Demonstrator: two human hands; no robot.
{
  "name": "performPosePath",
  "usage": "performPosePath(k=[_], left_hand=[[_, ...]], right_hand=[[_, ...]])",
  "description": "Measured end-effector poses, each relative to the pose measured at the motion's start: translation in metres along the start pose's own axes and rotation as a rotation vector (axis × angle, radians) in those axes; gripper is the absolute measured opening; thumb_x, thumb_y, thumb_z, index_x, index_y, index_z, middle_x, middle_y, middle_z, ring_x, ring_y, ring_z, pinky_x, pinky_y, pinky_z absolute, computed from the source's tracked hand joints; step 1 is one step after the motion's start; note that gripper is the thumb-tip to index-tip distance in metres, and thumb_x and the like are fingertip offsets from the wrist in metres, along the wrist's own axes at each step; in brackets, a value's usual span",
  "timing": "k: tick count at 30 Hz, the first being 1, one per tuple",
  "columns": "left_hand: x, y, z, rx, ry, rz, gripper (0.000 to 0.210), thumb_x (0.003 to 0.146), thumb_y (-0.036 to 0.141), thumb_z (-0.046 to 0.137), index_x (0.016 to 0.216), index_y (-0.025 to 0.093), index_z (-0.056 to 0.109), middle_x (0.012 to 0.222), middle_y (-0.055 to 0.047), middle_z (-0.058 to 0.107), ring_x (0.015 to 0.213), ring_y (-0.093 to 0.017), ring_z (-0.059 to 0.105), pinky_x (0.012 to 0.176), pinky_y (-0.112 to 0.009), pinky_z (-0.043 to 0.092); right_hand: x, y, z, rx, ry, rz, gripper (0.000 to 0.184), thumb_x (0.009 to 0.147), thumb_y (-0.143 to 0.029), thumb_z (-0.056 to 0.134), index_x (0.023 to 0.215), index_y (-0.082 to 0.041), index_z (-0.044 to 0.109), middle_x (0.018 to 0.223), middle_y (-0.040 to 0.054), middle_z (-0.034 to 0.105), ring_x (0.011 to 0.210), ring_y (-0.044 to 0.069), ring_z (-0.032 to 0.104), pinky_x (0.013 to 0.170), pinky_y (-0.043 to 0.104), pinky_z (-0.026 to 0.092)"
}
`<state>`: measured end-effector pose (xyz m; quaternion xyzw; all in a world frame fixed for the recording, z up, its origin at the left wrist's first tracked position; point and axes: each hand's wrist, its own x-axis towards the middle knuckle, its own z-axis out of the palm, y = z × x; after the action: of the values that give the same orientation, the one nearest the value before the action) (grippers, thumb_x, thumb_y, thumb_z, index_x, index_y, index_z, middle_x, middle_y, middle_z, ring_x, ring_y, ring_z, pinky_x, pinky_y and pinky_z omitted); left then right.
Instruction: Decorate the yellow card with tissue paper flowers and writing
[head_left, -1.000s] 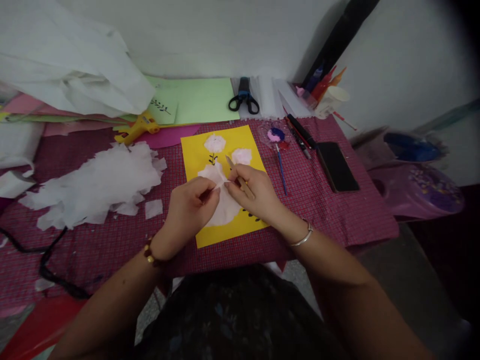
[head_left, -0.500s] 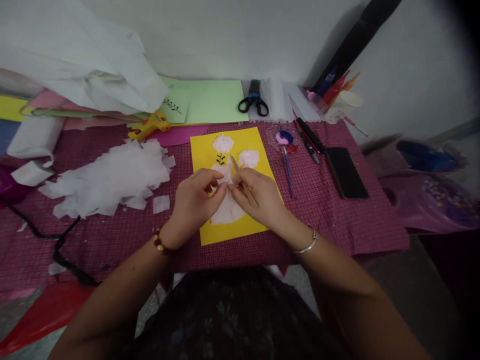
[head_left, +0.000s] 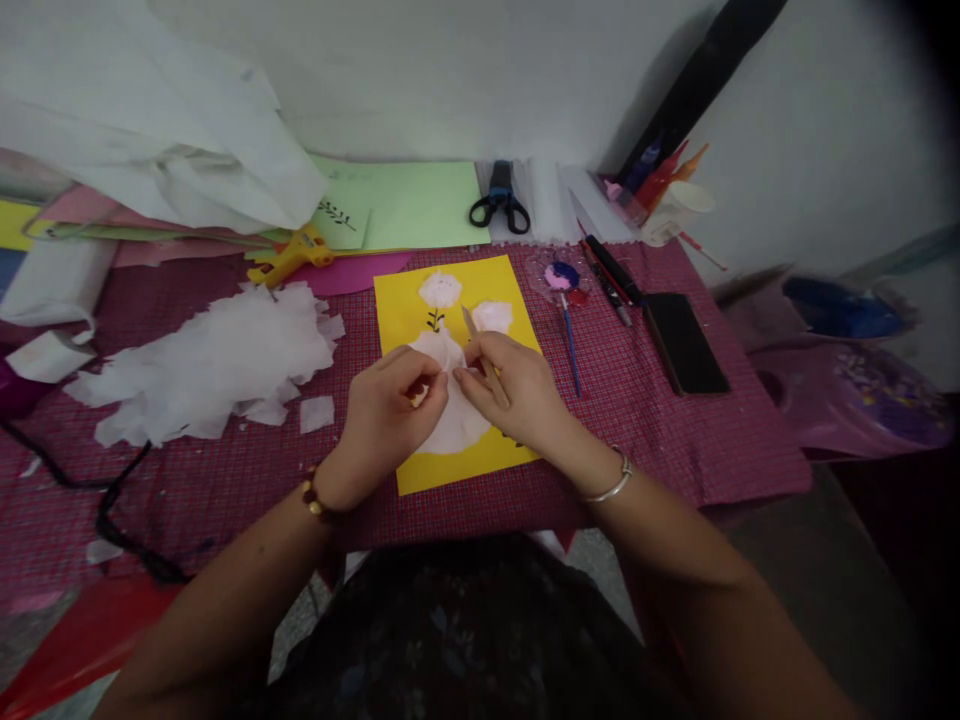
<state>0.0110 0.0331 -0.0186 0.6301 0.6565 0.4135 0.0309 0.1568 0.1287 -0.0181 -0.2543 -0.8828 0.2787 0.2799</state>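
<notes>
A yellow sheet of paper (head_left: 421, 474) lies in front of me, with white paper shapes on it. Two are small blossom-like patches, a top one (head_left: 440, 289) and a right one (head_left: 493, 317); a larger white piece (head_left: 456, 432) lies under my hands. Dark painted leaves (head_left: 434, 320) show below the top patch. My right hand (head_left: 523, 388) is closed round a thin wooden stick (head_left: 495, 384), its tip pointing away from me. Beside it, my left hand (head_left: 391, 405) is pinched over the white piece; whatever its fingertips hold is hidden.
White paper squares (head_left: 217, 365) are heaped left, near a yellow glue gun (head_left: 296, 255) and a black cable (head_left: 112, 510). Scissors (head_left: 500, 200) lie on green paper's right side. A paint palette (head_left: 561, 276), paintbrush (head_left: 571, 345), pens (head_left: 611, 275) and dark phone (head_left: 686, 343) are right.
My hands have drawn slightly apart, and more of the white piece shows between them. The whole view has shifted a little, moving the table things left.
</notes>
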Motion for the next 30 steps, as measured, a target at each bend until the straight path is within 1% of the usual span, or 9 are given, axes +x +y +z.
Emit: performPosePath(k=[4,6,8,10,14,18,22,25,30], left_hand=[[-0.001,-0.006,-0.001,0.017,-0.029,-0.106,0.011,0.076,0.014,0.056,0.067,0.019,0.052,0.061,0.003,0.054,0.055,-0.011,0.051,0.053,-0.026,0.039],[-0.001,-0.011,0.000,0.012,-0.087,-0.181,0.007,0.072,0.014,0.056,0.074,0.019,0.052,0.062,0.003,0.054,0.053,-0.011,0.051,0.051,-0.026,0.039],[0.000,-0.015,0.000,-0.018,-0.142,-0.234,0.017,0.069,0.013,0.056,0.085,0.019,0.053,0.066,0.003,0.057,0.053,-0.010,0.052,0.052,-0.025,0.040],[0.002,-0.014,-0.001,-0.099,-0.161,-0.271,0.023,0.069,0.015,0.057,0.091,0.019,0.054,0.070,0.003,0.058,0.055,-0.010,0.053,0.054,-0.025,0.042],[0.007,-0.006,-0.005,-0.307,-0.158,-0.325,0.014,0.077,0.031,0.058,0.084,0.019,0.057,0.068,0.002,0.057,0.058,-0.011,0.051,0.054,-0.025,0.042],[0.007,-0.003,-0.007,-0.336,-0.110,-0.313,0.025,0.077,0.041,0.063,0.069,0.019,0.053,0.059,0.004,0.048,0.054,-0.010,0.043,0.049,-0.025,0.035],[0.006,-0.008,-0.005,-0.280,-0.044,-0.228,0.028,0.077,0.029,0.066,0.060,0.019,0.046,0.054,0.006,0.042,0.051,-0.008,0.038,0.046,-0.023,0.030],[0.005,-0.009,-0.005,-0.310,-0.002,-0.187,0.024,0.081,0.023,0.062,0.061,0.019,0.048,0.055,0.005,0.045,0.052,-0.008,0.039,0.047,-0.023,0.032],[0.002,-0.006,-0.006,-0.202,-0.008,-0.110,0.022,0.082,0.020,0.061,0.062,0.019,0.052,0.056,0.005,0.049,0.052,-0.008,0.042,0.048,-0.023,0.034]], right_hand=[[0.001,0.004,-0.001,0.035,0.022,0.044,0.007,0.084,-0.024,0.054,0.080,-0.021,0.050,0.072,-0.0001,0.056,0.066,0.015,0.052,0.063,0.028,0.038],[0.001,0.005,-0.002,0.063,0.030,0.063,0.006,0.084,-0.024,0.054,0.080,-0.021,0.050,0.072,-0.0009,0.055,0.065,0.014,0.051,0.062,0.028,0.038],[0.001,0.004,-0.002,0.073,0.031,0.062,0.006,0.084,-0.024,0.055,0.080,-0.021,0.050,0.071,-0.0012,0.055,0.064,0.014,0.050,0.061,0.028,0.038],[0.000,0.003,-0.001,0.063,0.034,0.037,0.006,0.084,-0.023,0.055,0.081,-0.021,0.051,0.072,-0.0008,0.055,0.065,0.014,0.051,0.062,0.028,0.039],[-0.003,0.000,0.000,0.028,0.030,-0.031,0.005,0.085,-0.023,0.054,0.081,-0.021,0.051,0.074,0.0006,0.057,0.069,0.015,0.054,0.065,0.029,0.041],[-0.004,-0.005,0.001,0.033,-0.009,-0.057,0.005,0.086,-0.024,0.052,0.082,-0.021,0.052,0.076,0.0023,0.059,0.072,0.017,0.057,0.067,0.030,0.043],[-0.005,-0.006,0.001,0.034,-0.013,-0.066,0.006,0.087,-0.025,0.051,0.082,-0.021,0.053,0.077,0.0027,0.059,0.074,0.017,0.057,0.068,0.031,0.043],[-0.005,-0.003,0.000,0.064,0.018,-0.026,0.005,0.086,-0.026,0.053,0.082,-0.022,0.053,0.076,0.0009,0.058,0.070,0.016,0.054,0.065,0.030,0.042],[-0.003,-0.001,-0.004,0.124,0.019,0.026,0.005,0.085,-0.026,0.056,0.085,-0.021,0.055,0.076,0.0001,0.058,0.070,0.015,0.055,0.066,0.029,0.042]])
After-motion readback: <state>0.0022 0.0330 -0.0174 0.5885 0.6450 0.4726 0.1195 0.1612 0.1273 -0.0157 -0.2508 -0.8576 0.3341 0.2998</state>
